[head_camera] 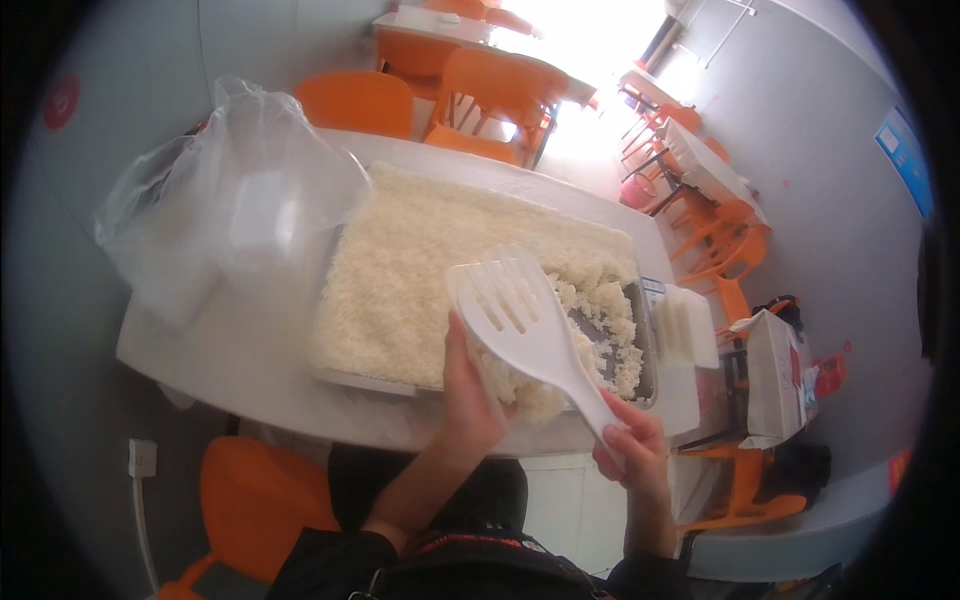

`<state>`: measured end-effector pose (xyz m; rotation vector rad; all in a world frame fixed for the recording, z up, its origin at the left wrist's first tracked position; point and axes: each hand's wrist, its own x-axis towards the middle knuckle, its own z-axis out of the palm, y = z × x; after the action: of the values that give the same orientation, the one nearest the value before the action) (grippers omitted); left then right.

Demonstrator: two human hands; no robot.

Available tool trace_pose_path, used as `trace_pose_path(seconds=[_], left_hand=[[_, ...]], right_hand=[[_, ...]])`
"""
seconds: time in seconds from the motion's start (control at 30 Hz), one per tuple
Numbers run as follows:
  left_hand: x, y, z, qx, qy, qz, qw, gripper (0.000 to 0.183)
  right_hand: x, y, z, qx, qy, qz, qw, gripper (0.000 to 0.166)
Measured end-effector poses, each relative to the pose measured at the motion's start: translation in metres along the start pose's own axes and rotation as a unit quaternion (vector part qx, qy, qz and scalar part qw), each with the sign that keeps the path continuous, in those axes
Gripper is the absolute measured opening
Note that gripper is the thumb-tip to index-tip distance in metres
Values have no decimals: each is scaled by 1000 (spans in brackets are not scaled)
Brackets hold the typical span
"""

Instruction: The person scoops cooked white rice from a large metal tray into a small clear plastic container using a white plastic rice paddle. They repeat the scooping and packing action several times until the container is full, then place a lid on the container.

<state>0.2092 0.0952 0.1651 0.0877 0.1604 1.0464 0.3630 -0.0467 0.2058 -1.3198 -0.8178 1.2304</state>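
A large metal tray (415, 389) full of cooked white rice (405, 277) stands on the table before me. At its right end the rice is broken up and the metal bottom shows. My right hand (634, 442) grips the handle of a white slotted plastic turner (517, 319), whose head is raised over the tray. My left hand (469, 397) is at the tray's near edge, around a pale container partly hidden by the turner, with a clump of rice (536, 397) at it.
Clear plastic bags (262, 195) with white containers lie at the table's left. White lidded boxes (686, 328) stand right of the tray. An orange chair (259, 502) is at the near left; more orange chairs (356, 101) and tables stand beyond.
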Motion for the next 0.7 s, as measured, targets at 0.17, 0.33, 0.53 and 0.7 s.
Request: trace_pose_path(seconds=[0.17,0.33,0.53,0.7], left_hand=[[1,4,0,54,48,61,995,64],[6,14,-19,-34,-136,27,990,69],[0,7,-9,2,50,159,986,69],[2,8,-20,-5,10,185,983,69]], right_hand=[[-6,6,3,-1,-30,-27,999,47],[-12,3,-14,34,18,-135,990,49],[-16,39,5,9,25,-66,997,48],[-22,46,24,-93,36,-57,993,46]])
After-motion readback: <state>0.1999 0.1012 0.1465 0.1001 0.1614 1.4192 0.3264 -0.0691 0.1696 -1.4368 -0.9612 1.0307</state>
